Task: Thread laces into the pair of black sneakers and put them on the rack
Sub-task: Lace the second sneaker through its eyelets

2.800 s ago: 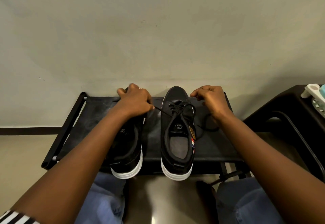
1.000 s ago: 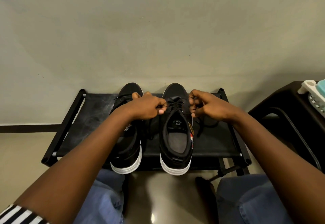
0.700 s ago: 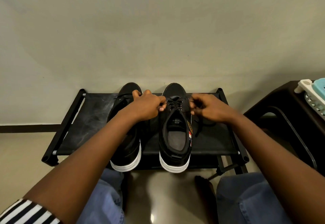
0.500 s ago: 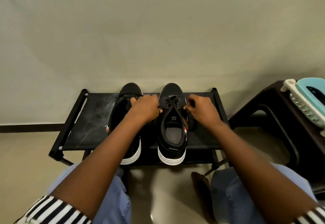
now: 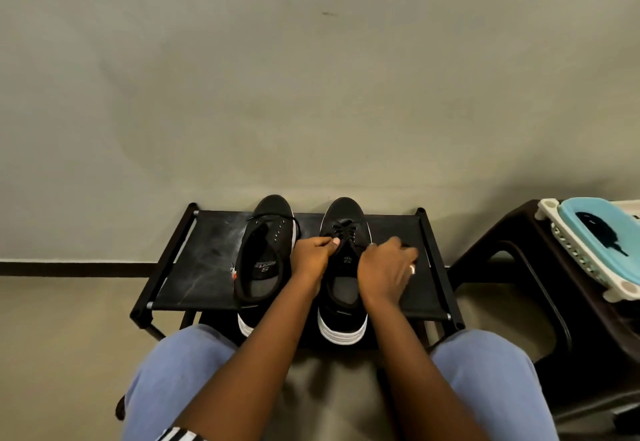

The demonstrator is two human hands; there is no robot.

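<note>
Head view: both black sneakers sit side by side on the top shelf of the rack [image 5: 204, 257], toes to the wall, heels hanging over the near edge toward the person, long axes running straight away from the body. The right sneaker [image 5: 343, 267] lies directly ahead between the two hands; the left hand [image 5: 311, 255] pinches a lace end at its upper eyelets, thumb and forefinger closed on it, while the right hand [image 5: 388, 267] rests curled on the sneaker's right flank, and whether it holds the lace [image 5: 341, 231] cannot be told. The left sneaker [image 5: 265, 260] is just beside the left wrist, with a lace only across the toe and its other eyelets bare. Versus half a second ago, the camera has pulled back and up, hands sit lower on the tongue, and the right hand has spread over the side.
</note>
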